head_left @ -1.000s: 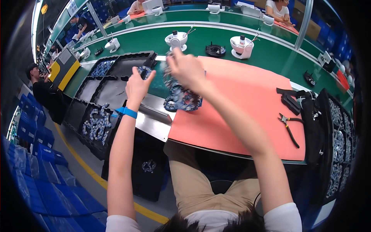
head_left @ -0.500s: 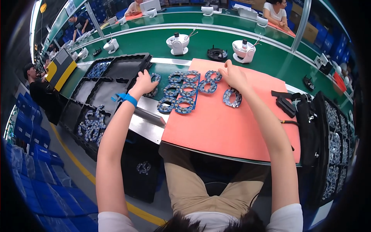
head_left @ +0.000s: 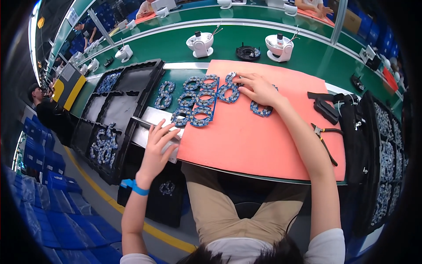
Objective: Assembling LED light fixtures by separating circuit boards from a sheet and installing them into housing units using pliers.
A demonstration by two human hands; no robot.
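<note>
The left grip (head_left: 154,154) is spread, empty; the double-ring circuit board (head_left: 229,86) lies at the right grip's (head_left: 263,91) fingertips, pinched or not I can't tell. Seems they're arranging boards; next wants gentle edge contact.

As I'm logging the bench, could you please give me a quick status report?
Left hand open, empty, over metal plate. Right hand at blue board, grip unclear. Second board on pink mat, partly hidden by right hand.
</note>
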